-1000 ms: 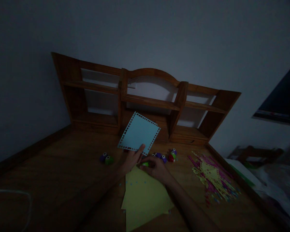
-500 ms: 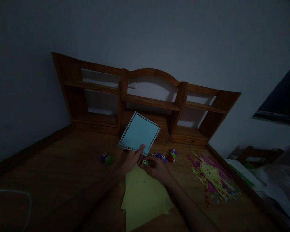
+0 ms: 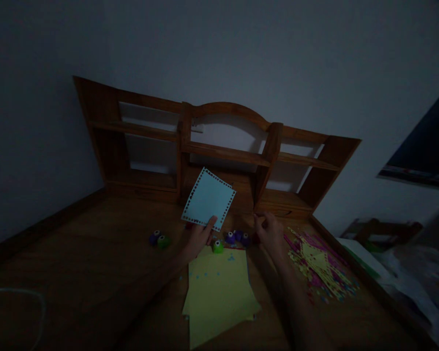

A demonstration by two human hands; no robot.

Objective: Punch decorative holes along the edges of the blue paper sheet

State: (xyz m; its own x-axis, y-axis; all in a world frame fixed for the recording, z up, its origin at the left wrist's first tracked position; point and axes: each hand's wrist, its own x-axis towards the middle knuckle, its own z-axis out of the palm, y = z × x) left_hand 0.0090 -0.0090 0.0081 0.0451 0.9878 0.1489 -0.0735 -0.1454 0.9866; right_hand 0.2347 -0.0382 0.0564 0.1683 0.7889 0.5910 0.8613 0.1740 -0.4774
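Note:
My left hand [image 3: 200, 237] grips a light blue paper sheet [image 3: 209, 199] by its lower edge, thumb on top; small punched holes run along its borders. My right hand [image 3: 269, 231] is curled to the right of the sheet, with thumb and forefinger close together; what it holds, if anything, is hidden. Just below the left hand a green paper punch [image 3: 218, 247] with an eye-like top stands at the upper edge of a yellow paper stack [image 3: 219, 297]. Purple punches [image 3: 230, 238] stand between the hands. Something red [image 3: 256, 238] shows partly beneath my right hand.
A purple punch [image 3: 154, 237] and another green punch [image 3: 163, 242] stand at left. Yellow and pink punched strips [image 3: 320, 263] lie heaped at right among paper bits. A wooden shelf unit [image 3: 227, 153] runs along the back. A white cable [image 3: 18, 290] lies at lower left.
My right hand has left the green punch and moved right and slightly away from me, over the punches there. My left hand still holds the blue sheet, tilted slightly differently.

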